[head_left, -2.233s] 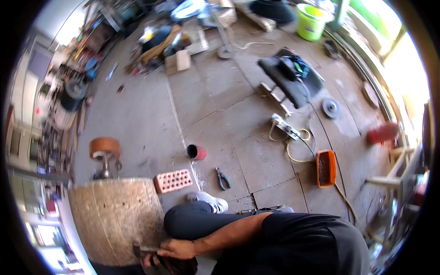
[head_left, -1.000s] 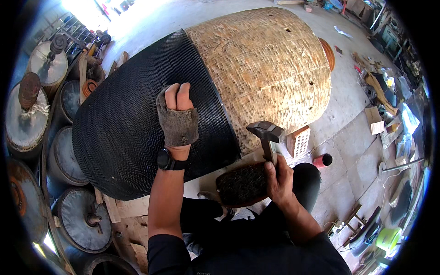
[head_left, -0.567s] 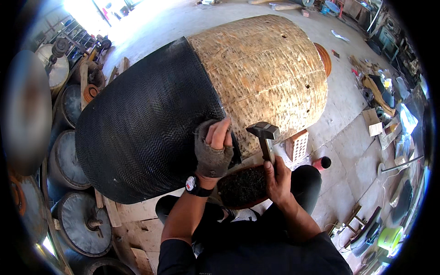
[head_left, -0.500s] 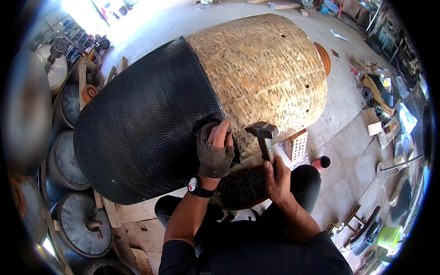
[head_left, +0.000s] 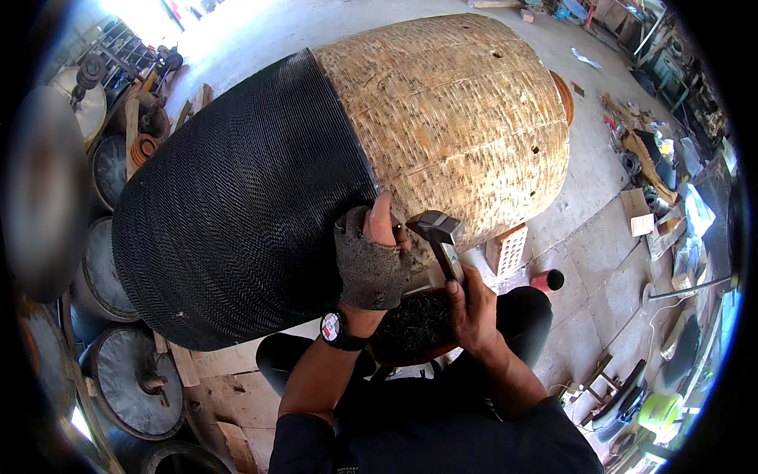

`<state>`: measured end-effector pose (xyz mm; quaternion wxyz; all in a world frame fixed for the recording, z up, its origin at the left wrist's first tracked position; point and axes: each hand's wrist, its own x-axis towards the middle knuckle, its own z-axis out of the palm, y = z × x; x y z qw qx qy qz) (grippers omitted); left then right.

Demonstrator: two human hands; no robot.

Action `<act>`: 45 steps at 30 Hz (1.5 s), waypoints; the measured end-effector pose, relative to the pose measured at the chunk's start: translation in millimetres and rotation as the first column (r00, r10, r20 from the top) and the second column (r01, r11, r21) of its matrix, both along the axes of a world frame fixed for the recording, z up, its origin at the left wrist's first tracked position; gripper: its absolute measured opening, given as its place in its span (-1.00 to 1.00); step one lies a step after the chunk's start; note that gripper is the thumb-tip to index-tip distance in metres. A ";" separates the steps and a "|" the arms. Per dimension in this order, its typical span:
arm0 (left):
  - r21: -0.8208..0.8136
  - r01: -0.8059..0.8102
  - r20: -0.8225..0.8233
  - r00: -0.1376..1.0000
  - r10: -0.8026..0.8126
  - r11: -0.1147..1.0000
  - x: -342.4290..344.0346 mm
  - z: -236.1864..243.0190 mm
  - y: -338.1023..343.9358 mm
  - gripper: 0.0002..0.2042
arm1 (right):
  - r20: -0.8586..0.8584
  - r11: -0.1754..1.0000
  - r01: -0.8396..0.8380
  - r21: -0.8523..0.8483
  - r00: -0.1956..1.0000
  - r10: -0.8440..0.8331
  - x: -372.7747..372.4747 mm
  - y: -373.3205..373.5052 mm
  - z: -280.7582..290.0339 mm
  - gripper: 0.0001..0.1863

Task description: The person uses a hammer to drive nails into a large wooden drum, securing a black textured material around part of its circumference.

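Observation:
A large barrel (head_left: 450,110) lies on its side, its right half pale and speckled, its left half wrapped in black ridged sheet (head_left: 221,197). My left hand (head_left: 367,253), in a worn grey fingerless glove, has its fingers pinched at the sheet's edge on a small bright bit I cannot clearly make out. My right hand (head_left: 472,308) grips a hammer (head_left: 446,245), its head just right of my left fingertips. Beneath both hands, between my knees, sits a tray (head_left: 410,332) of dark small pieces, probably nails.
Stacked drums (head_left: 134,383) line the left. A perforated brick (head_left: 509,249) stands by the barrel, with a red cup (head_left: 545,282) nearby. Scraps (head_left: 636,213), cardboard and tools clutter the floor at right, with a green bucket (head_left: 657,415) lower down.
The view has swung from the workshop floor onto the barrel. My left hand has moved down-right to the sheet's edge, and the hammer head has come nearer its fingertips.

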<state>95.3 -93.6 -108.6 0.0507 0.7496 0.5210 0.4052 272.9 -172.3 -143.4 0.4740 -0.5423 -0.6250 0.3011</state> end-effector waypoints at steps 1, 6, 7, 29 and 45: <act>0.002 -0.001 -0.003 1.000 0.001 1.000 1.9 0.9 1.7 -0.35 | 0.035 1.000 -0.006 0.013 0.999 0.006 0.6 -0.4 0.6 -0.74; 0.018 -0.113 -0.118 0.986 0.115 0.993 9.3 9.4 -0.1 -0.26 | 0.223 0.997 -0.012 -0.074 0.974 0.028 2.2 2.1 1.1 -0.76; -0.024 -0.120 -0.103 0.988 0.117 0.992 9.2 10.7 1.2 -0.23 | 0.197 0.999 -0.017 -0.029 0.980 0.023 2.7 1.8 1.9 -0.76; -0.213 0.213 -0.285 0.920 -0.270 0.953 11.8 -103.1 -122.9 -0.80 | 0.032 0.942 0.123 0.312 0.990 -0.140 -11.5 0.5 -32.6 -0.76; 0.136 0.130 -0.070 0.990 -0.122 0.982 -22.8 -57.8 -83.2 -0.75 | 0.073 0.979 0.041 0.202 0.996 -0.056 -5.5 -4.9 -19.0 -0.73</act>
